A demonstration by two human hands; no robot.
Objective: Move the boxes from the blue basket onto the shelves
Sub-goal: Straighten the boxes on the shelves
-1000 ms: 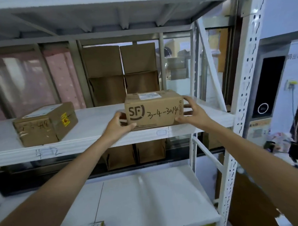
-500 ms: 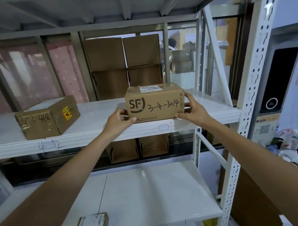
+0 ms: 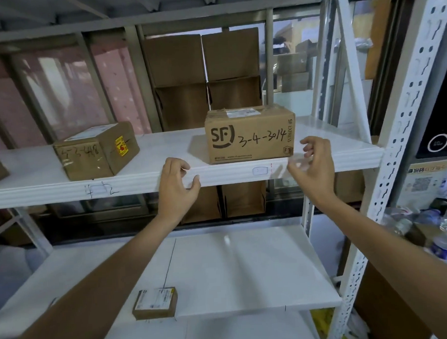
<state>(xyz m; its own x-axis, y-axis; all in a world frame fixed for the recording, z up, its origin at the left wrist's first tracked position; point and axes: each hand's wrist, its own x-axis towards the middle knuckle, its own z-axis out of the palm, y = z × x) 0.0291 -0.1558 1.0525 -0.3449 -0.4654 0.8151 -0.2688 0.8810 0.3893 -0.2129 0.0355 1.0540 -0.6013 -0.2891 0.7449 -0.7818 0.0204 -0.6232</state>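
On the upper shelf, the stiff, seemingly light SF box sat; left hand and right hand flanked it, loosely curled, empty; best gripped by its sides.

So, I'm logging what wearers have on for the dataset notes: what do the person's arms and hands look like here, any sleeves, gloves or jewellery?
Both forearms are bare as far as the head view shows, with no sleeve edge in sight. The left hand and the right hand wear no gloves, and no rings, watch or wristband are visible. The right hand's fingertips are motion-blurred, so fine detail there is unclear.
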